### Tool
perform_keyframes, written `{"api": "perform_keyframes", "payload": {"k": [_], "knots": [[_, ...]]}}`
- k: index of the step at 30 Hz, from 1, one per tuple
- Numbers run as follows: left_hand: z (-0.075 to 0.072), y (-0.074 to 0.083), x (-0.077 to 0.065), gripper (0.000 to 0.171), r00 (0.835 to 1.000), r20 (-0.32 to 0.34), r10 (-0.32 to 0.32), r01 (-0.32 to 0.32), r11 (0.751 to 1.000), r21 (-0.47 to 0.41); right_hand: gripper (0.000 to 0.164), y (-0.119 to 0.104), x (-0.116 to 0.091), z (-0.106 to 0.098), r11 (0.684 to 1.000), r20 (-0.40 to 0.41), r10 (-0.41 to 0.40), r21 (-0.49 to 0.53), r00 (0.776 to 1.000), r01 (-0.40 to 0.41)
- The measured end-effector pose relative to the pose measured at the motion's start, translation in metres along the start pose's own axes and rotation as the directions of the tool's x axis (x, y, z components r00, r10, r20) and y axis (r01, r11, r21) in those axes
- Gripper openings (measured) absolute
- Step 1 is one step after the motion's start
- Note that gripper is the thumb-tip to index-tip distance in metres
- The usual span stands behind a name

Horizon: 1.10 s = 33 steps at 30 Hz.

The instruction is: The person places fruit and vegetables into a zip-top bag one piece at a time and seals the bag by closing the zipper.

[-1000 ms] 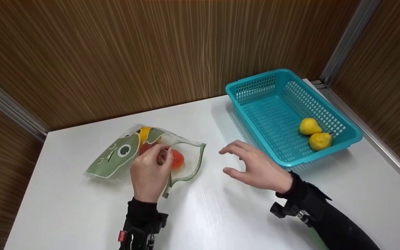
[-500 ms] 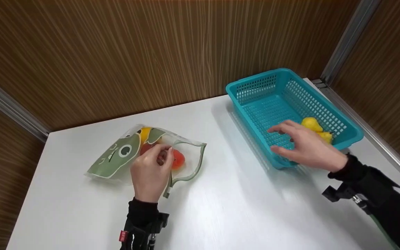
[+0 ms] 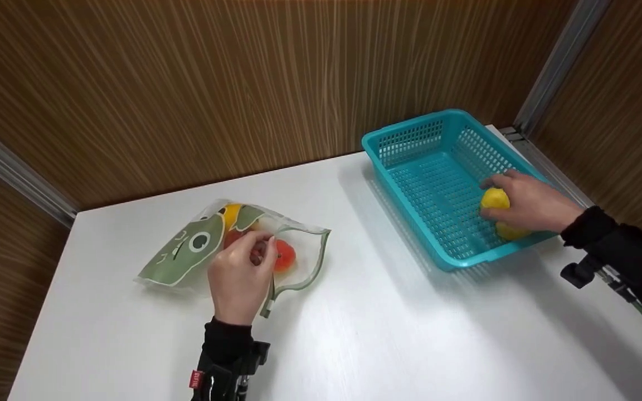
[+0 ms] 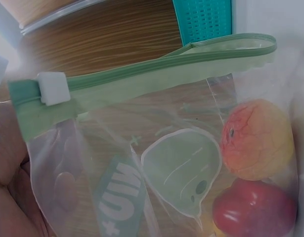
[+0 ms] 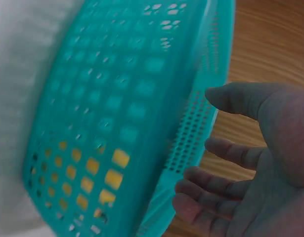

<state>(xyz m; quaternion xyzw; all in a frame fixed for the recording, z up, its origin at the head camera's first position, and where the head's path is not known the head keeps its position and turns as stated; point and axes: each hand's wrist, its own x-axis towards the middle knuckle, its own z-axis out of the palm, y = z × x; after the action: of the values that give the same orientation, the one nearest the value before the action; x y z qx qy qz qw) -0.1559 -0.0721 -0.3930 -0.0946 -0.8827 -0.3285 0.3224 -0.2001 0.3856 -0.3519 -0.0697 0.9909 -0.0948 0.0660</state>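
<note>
A see-through zip bag (image 3: 181, 253) with a green cartoon face lies on the white table, its green-trimmed mouth toward the right. My left hand (image 3: 240, 273) pinches the bag near its mouth, thumb against fingers. In the left wrist view a pinkish-yellow fruit (image 4: 258, 139) and a red fruit (image 4: 254, 210) show inside the bag, beside its white slider (image 4: 54, 88). My right hand (image 3: 538, 203) reaches into the teal basket (image 3: 432, 178), fingers and thumb spread on either side of a yellow pear (image 3: 495, 199). Another yellow pear (image 3: 510, 231) lies partly under the hand.
The basket has raised, perforated walls and stands at the table's back right, near the brown wood-grain walls (image 3: 276, 89). White tabletop (image 3: 365, 312) lies between bag and basket.
My right hand has moved rightward from near the bag, over the basket's rim and down around a pear. The left hand and the bag have stayed put.
</note>
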Motion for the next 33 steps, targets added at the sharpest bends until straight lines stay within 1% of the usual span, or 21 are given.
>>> {"api": "perform_keyframes", "payload": {"k": [3, 7, 11, 13, 16, 19, 22, 26, 33], "knots": [[-0.001, 0.000, 0.000, 0.007, 1.000, 0.003, -0.005, 0.005, 1.000, -0.003, 0.051, 0.010, 0.006, 0.001, 0.999, 0.051, 0.019, -0.047, 0.999, -0.017], [-0.001, -0.001, -0.001, 0.007, 1.000, 0.003, -0.011, 0.011, 1.000, 0.000, 0.051, 0.021, 0.013, 0.003, 0.994, 0.105, 0.022, -0.109, 0.994, -0.010], [-0.001, -0.001, -0.001, 0.007, 1.000, 0.000, -0.018, 0.018, 1.000, 0.008, 0.050, 0.028, 0.019, 0.006, 0.988, 0.190, 0.019, -0.155, 0.982, 0.010], [-0.002, -0.001, -0.001, 0.007, 1.000, 0.000, -0.021, 0.021, 1.000, 0.009, 0.050, 0.031, 0.021, 0.007, 0.988, 0.246, 0.016, -0.156, 0.969, 0.023], [-0.002, -0.002, -0.001, 0.007, 1.000, 0.003, -0.022, 0.022, 1.000, 0.008, 0.051, 0.034, 0.025, 0.010, 0.988, 0.331, 0.026, -0.149, 0.943, 0.026], [-0.003, -0.002, -0.001, 0.007, 1.000, 0.006, -0.024, 0.024, 1.000, 0.005, 0.052, 0.034, 0.028, 0.013, 0.987, 0.392, 0.036, -0.156, 0.919, 0.027], [-0.003, -0.002, -0.001, 0.007, 1.000, 0.008, -0.027, 0.027, 1.000, 0.003, 0.050, 0.034, 0.030, 0.016, 0.985, 0.425, 0.038, -0.167, 0.904, 0.038], [-0.003, -0.001, 0.000, 0.008, 0.999, 0.013, -0.033, 0.033, 0.999, -0.001, 0.046, 0.033, 0.030, 0.018, 0.983, 0.447, 0.038, -0.175, 0.894, 0.045], [-0.002, 0.000, 0.001, 0.008, 0.999, 0.021, -0.037, 0.037, 0.999, -0.008, 0.051, 0.034, 0.032, 0.025, 0.979, 0.454, 0.002, -0.183, 0.891, 0.090]]}}
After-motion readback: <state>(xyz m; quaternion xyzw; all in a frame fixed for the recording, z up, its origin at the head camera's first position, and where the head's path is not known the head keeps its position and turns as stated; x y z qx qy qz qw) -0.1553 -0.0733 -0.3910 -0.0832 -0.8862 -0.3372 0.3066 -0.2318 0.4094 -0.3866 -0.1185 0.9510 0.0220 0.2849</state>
